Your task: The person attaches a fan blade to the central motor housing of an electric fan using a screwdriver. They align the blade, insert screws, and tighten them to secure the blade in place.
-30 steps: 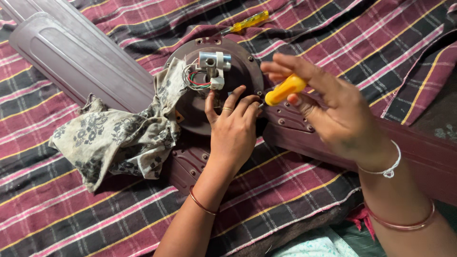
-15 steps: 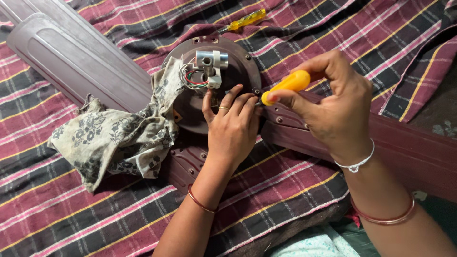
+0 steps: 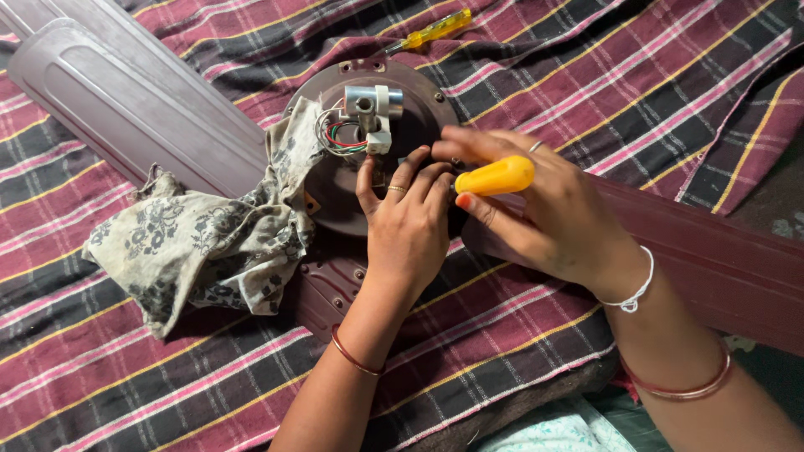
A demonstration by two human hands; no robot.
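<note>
Taking the round dark-brown metal motor housing of the ceiling fan (image 3: 352, 180) as my landmark, the long maroon fan blade (image 3: 126, 100) runs off from it toward the upper left, lying flat on the maroon, black and pink checked cloth (image 3: 126, 368) that is spread under everything. Against the housing's left edge a crumpled beige rag with a grey floral print (image 3: 201, 243) is bunched, one corner draped up onto the housing itself. On top of the housing, near its centre, stands the short silver metal shaft clamp (image 3: 373, 102) with a loop of red, green and white wires (image 3: 339, 138) just left of it. My left hand (image 3: 408, 230) rests on the lower right part of the housing, fingers curled and pressed down on the surface at its rim; I cannot tell whether anything small sits under the fingertips. Immediately right of it, at the housing's right rim, my right hand (image 3: 544, 209) is loosely closed around the yellow plastic handle of a screwdriver (image 3: 496, 177), thumb below and fingers over it, with its tip pointing toward my left fingertips. Above the housing, a second, thin yellow screwdriver (image 3: 431, 32) lies apart on the cloth. To the housing's right another maroon fan blade (image 3: 720, 268) stretches away beneath my right wrist.
</note>
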